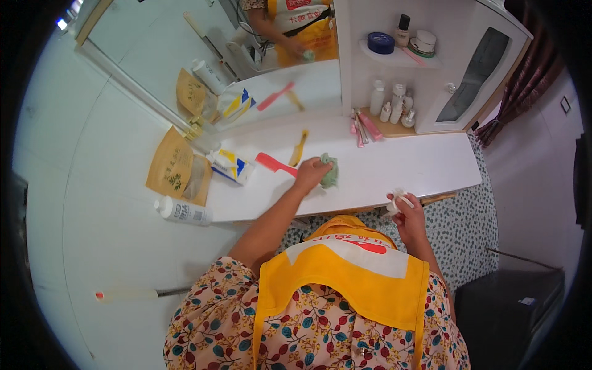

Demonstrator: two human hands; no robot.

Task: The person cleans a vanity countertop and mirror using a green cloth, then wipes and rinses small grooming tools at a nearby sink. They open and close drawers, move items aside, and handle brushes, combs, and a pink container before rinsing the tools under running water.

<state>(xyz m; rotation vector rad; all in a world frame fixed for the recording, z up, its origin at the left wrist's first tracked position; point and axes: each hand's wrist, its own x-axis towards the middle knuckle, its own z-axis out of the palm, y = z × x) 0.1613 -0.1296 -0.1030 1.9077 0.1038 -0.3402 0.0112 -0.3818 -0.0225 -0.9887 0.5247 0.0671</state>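
Observation:
My left hand point(312, 175) grips a crumpled green cloth point(329, 171) against the white tabletop point(370, 173). A pink comb point(273, 163) lies with its handle end running to that hand. Just behind, a yellow comb or brush point(299, 149) rests on the table. Beyond the table's front edge, my right hand point(408, 212) holds a crumpled white tissue or cloth point(398, 202) in its fingers. Several pink tubes point(367, 127) lie near the back of the table, to the right of the green cloth.
At the left are a tissue pack point(230, 166), a brown pouch point(178, 166) and a white bottle point(182, 211). A mirror point(277, 88) stands behind. Small bottles point(396, 108) fill the lower shelf of a white cabinet point(451, 69). A dark box-like object point(504, 314) is at lower right.

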